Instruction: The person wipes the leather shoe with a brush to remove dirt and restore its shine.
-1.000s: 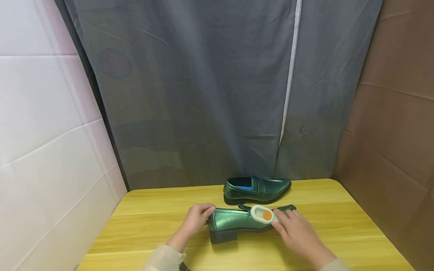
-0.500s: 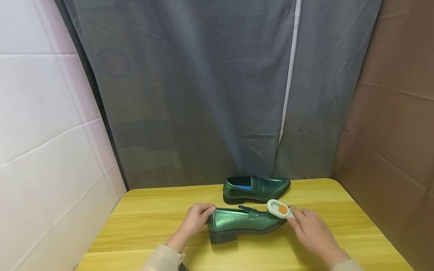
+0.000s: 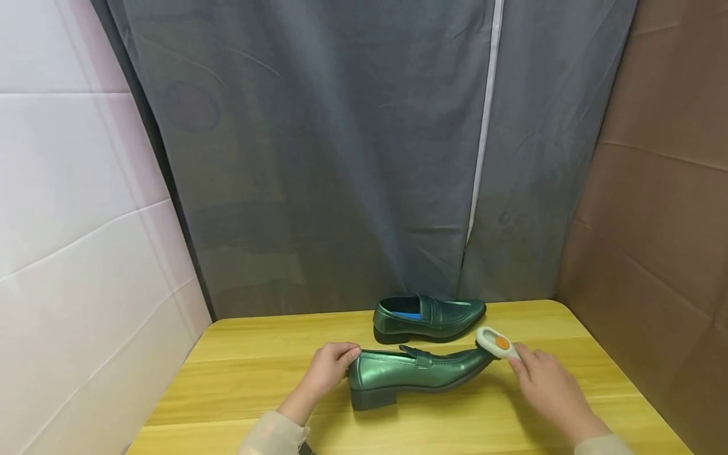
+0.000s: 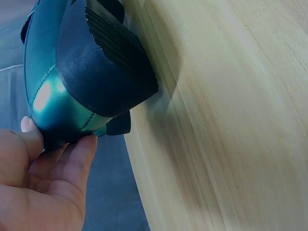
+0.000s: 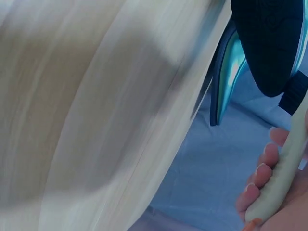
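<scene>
1. The near penny loafer (image 3: pixel 418 374), metallic green, lies between the two hands, its long axis running from the left hand across to the right, heel leftward and toe rightward.
2. The left hand (image 3: pixel 330 368) pinches the back of that shoe, thumb on one side and fingers on the other, above the heel block (image 3: pixel 373 398). It is the nearer hand, in direct contact.
3. The right hand (image 3: pixel 548 387) sits just past the toe, its fingers curled round the handle of a pale shoe brush (image 3: pixel 493 342) with an orange spot. The brush points away from that hand and leftward, so its head lies over the toe tip; in the right wrist view the dark bristles (image 5: pixel 294 92) appear to meet the toe's edge.
4. The toe is tilted up off the wood-grain table (image 3: pixel 227 379); whether the heel touches it, I cannot tell.
5. The far penny loafer (image 3: pixel 429 319), blue inside, stands beyond the near one, out past both hands, toe likewise toward the right hand's side.
</scene>
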`<state>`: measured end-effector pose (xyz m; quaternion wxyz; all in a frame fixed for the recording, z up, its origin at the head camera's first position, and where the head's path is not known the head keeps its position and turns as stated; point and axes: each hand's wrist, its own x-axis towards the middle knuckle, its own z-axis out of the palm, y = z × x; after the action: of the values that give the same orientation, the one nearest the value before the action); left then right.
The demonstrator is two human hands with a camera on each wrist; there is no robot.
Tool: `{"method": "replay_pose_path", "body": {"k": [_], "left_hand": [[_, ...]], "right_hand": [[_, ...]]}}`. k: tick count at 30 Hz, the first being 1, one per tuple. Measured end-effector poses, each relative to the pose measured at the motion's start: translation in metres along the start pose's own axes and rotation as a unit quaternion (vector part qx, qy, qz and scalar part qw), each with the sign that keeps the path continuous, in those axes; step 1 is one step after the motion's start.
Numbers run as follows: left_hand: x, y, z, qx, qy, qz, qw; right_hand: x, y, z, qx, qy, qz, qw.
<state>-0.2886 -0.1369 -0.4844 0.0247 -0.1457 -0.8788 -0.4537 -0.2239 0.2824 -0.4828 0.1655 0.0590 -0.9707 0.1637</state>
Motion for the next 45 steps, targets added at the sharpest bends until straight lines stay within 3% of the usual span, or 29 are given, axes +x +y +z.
{"method": "replay_pose_path", "body": {"k": [9,18,36,45], "left_hand": [[0.0,-0.001,0.002,-0.002,-0.004,0.001,1.0],[0.0,0.0,0.002,0.003,0.001,-0.001,1.0],[0.001,0.002,0.001,0.005,0.007,-0.003,1.0],[0.002,-0.001,0.001,0.001,0.006,-0.002,1.0]], "right_hand": [[-0.001,0.009,-0.004,-0.001,-0.021,0.023,1.0],[-0.005,0.011,-0.001,0.004,-0.006,0.012,1.0],[-0.017,-0.006,0.016,0.024,0.064,-0.097,0.993],[-0.014,-0.028,0.024,-0.023,0.089,-0.173,0.981]]}}
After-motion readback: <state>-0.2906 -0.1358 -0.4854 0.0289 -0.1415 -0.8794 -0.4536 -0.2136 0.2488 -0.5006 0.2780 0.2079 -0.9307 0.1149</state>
